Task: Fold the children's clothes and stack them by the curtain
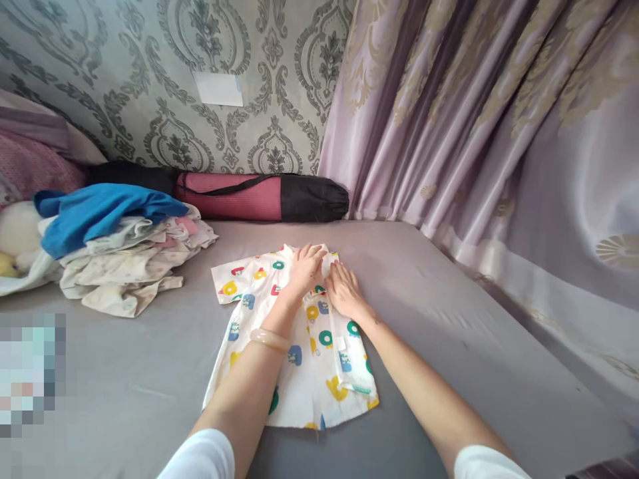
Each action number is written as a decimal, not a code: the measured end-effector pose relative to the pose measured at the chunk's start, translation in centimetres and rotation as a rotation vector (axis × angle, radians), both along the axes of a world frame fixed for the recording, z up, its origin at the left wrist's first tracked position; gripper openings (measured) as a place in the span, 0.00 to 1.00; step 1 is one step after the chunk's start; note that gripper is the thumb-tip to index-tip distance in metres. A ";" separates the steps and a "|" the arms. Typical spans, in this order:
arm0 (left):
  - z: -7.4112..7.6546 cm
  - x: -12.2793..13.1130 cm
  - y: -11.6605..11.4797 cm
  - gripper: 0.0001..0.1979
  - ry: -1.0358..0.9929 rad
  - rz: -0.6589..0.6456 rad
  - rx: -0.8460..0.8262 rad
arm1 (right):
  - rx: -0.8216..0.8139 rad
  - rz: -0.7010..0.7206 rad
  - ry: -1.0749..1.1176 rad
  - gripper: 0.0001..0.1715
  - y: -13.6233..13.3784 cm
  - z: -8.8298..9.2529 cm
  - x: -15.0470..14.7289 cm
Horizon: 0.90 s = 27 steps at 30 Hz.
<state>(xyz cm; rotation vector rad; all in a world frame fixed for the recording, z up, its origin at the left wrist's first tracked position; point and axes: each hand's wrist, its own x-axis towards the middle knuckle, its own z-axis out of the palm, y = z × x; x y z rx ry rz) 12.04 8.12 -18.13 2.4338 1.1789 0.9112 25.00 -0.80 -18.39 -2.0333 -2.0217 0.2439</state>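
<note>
A small white child's shirt (309,372) with coloured prints lies flat on the grey bed sheet (439,313), collar away from me. Its right side is folded in over the middle, while the left sleeve still lies spread out. My left hand (305,266) rests near the collar with the fingers stretched flat on the cloth, and a pale bangle (269,339) circles that wrist. Just to its right, my right hand (343,291) presses palm down on the folded edge, fingers spread. Neither hand grips anything.
A heap of clothes (124,259) with a blue garment (100,209) on top lies at the left. A rolled red and black mat (259,196) lies along the patterned wall. Lilac curtains (499,133) hang down the right side. A blurred patch covers the lower left corner.
</note>
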 end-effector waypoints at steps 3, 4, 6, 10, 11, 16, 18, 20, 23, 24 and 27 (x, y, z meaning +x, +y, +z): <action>-0.6 0.7 -0.7 0.22 0.121 -0.122 -0.103 | -0.029 0.005 -0.088 0.37 -0.5 -0.5 -0.8; -0.8 0.8 -0.8 0.23 0.154 -0.154 -0.136 | -0.040 0.008 -0.103 0.37 -0.5 -0.5 -0.9; -1.2 0.8 -0.8 0.25 0.190 -0.174 -0.168 | -0.071 0.012 -0.105 0.37 -0.7 -0.3 -0.9; -1.7 0.7 -0.7 0.27 0.195 -0.171 -0.177 | -0.128 0.024 -0.071 0.39 -2.8 0.5 -1.1; -1.7 0.6 -0.7 0.28 0.196 -0.172 -0.173 | -0.129 0.040 -0.075 0.39 -3.6 0.7 -1.2; -1.7 0.8 -1.5 0.28 0.328 -0.145 -0.151 | -0.112 0.094 -0.102 0.39 -8.1 0.7 -2.0; -1.5 0.8 -1.9 0.28 0.394 -0.135 -0.136 | -0.125 0.100 -0.087 0.39 -9.4 0.7 -2.2; -1.5 0.8 -2.1 0.28 0.421 -0.138 -0.119 | -0.130 0.113 -0.066 0.40 -10.5 0.8 -2.3; -1.7 0.8 -2.1 0.27 0.401 -0.159 -0.093 | -0.125 0.139 -0.039 0.40 -12.4 1.0 -2.5; -1.8 0.8 -2.0 0.26 0.388 -0.158 -0.088 | -0.123 0.148 -0.031 0.40 -13.0 1.1 -2.6; -1.9 0.9 -1.9 0.26 0.368 -0.108 -0.109 | -0.124 0.181 -0.004 0.38 -15.1 1.4 -2.6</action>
